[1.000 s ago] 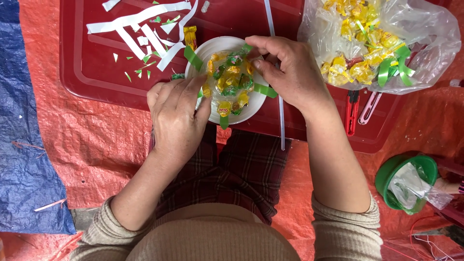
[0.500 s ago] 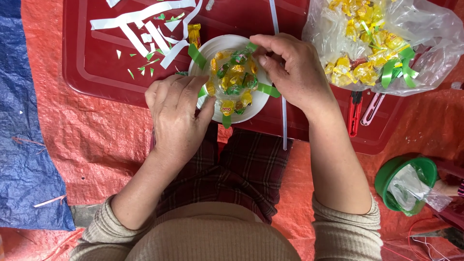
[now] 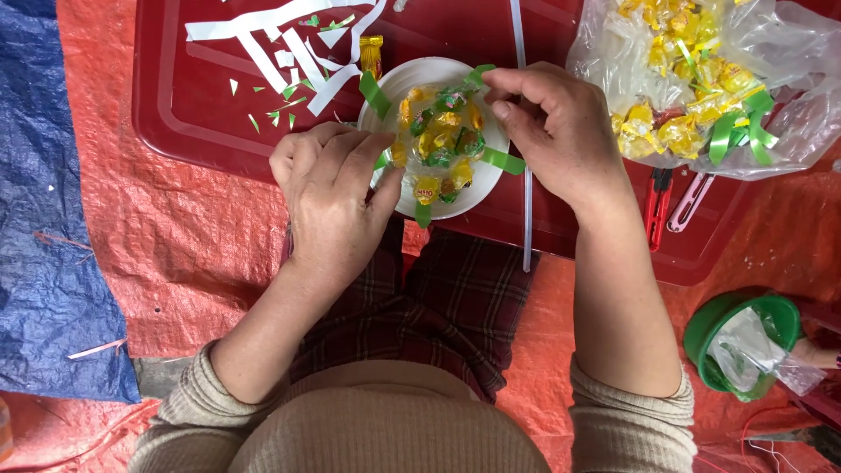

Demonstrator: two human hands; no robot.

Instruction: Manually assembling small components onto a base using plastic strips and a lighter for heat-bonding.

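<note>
Far to the left of the left hand lies a blue tarp [image 3: 39, 228], with an orange tarp [image 3: 201, 236] under the wrist. Beyond the knuckles, white paper strips [image 3: 289, 39] lie scattered on the red tray [image 3: 219, 123]. The left hand [image 3: 328, 197] rests palm down, fingers together, its thumb pressed against the near rim of the white plate [image 3: 477, 188]. The plate sits between both hands, heaped with wrapped candies [image 3: 442, 140] and crossed by green ribbon [image 3: 501, 160]. The right hand [image 3: 556, 131] pinches the ribbon end at the plate's far rim, fingertips closed on it. To its right sits a clear bag of candies [image 3: 701, 79]; nearer the elbow, a green bowl [image 3: 705, 324].
</note>
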